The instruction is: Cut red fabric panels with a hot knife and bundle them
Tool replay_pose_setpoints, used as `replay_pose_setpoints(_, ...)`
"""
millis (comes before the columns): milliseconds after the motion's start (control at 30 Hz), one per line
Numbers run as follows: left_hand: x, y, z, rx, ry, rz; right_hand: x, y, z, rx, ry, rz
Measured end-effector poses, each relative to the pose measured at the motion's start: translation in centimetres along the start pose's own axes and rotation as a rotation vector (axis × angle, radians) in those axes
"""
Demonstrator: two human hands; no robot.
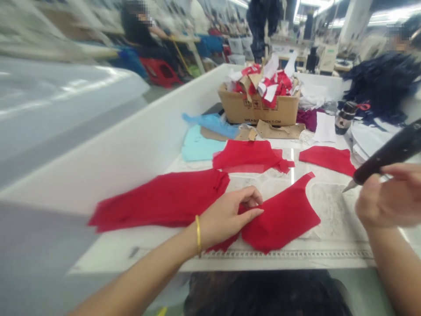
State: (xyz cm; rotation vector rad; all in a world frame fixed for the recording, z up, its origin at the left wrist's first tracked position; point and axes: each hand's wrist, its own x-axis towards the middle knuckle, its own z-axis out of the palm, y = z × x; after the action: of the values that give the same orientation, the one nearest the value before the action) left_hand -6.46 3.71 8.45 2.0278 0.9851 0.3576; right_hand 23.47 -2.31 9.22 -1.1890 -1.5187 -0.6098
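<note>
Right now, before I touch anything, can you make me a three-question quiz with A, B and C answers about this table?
1. Where is the cardboard box?
A. Past the red cloth pieces, at the far end of the table
B. On the red stool
C. On the floor

2. What colour is the bangle on the left wrist?
A. Blue
B. Gold
C. Red

3. What is the right hand doing?
A. Lying flat on the cloth
B. Reaching into the box
C. Holding a dark pen-shaped tool

Answers:
1. A, because the box sits beyond the cloth pieces.
2. B, because the bangle shines gold above the left hand.
3. C, because the fingers curl around the tool.
</note>
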Motion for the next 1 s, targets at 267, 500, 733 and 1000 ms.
replay_pose_setpoints(267, -3.1, -0.3, -0.3, -0.066, 0.062, 0.007, -3.3, -1.7, 6.5, -0.041, -0.722, 0.07)
replay_pose_setpoints(500, -5.0, -0.9, -0.5, -0.223, 0.083, -0.02, -4.6, 0.3, 10.0, -0.029, -0.889, 0.061)
replay_pose_setpoints(733, -8.5, -2.3, -2.9, -0.105, 0.129, -0.047, -2.4, -1.0, 8.9, 0.189, -0.851, 0.019)
replay_pose_setpoints(1000, -10.5, -3.4, -10.2, 0.575, 0.36, 0.011, 4.3, -6.8, 8.5, 0.313, -0.661, 0.154)
